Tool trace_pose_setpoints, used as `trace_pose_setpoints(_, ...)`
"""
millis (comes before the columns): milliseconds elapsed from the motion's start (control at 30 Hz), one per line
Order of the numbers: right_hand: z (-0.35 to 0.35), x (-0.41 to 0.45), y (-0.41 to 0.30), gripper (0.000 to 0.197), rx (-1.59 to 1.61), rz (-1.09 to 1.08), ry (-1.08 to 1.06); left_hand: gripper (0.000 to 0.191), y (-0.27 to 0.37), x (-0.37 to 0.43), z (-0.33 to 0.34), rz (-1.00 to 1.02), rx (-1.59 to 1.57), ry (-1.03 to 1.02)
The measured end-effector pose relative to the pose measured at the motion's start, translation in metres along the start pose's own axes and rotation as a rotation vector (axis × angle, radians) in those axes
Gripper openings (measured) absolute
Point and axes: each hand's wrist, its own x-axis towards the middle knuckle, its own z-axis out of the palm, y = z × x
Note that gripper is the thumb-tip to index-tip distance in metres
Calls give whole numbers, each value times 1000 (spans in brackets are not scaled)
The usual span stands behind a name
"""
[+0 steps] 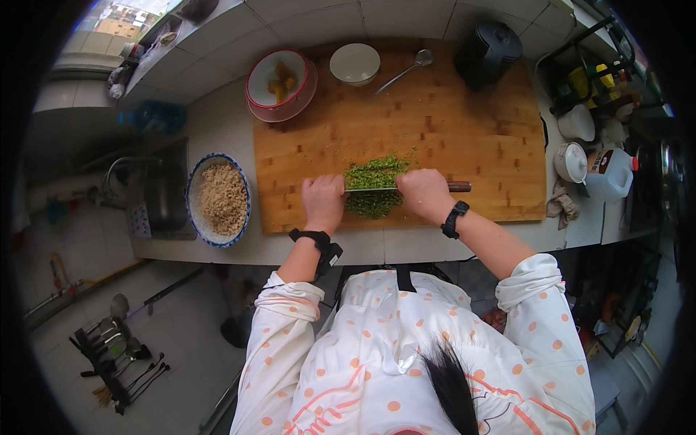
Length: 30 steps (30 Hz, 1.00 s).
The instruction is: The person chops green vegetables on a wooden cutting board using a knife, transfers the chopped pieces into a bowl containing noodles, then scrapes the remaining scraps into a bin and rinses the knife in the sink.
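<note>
Both hands are on a knife lying across a heap of finely chopped greens near the front of a wooden cutting board. My left hand grips the far left end of the blade. My right hand closes over the blade's handle end, and the brown wooden handle sticks out to its right. Green bits lie on both sides of the blade. Left of the board, a blue-rimmed bowl holds a crumbly, light brown food.
Along the board's back stand a red-rimmed bowl with yellowish pieces, a white bowl, a metal spoon and a dark lidded container. A sink is at left; a lidded white pot and plastic jug are at right.
</note>
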Motion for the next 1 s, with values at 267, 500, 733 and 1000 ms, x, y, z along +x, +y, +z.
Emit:
trace_pose_setpoints(267,7,5,1,6,-52,-24,67,21,1,1,7,-20,124,31)
trace_pose_setpoints(500,-2,-9,-26,6,-10,-54,27,13,-4,-15,-15,-89,-7,-55)
trace_pose_setpoints(733,-9,-9,-34,4,43,-65,37,13,-18,-12,-23,-31,-50,-57)
trace_pose_setpoints(1000,16,-3,-22,3,55,-100,-8,17,-15,-20,-16,-36,40,-108)
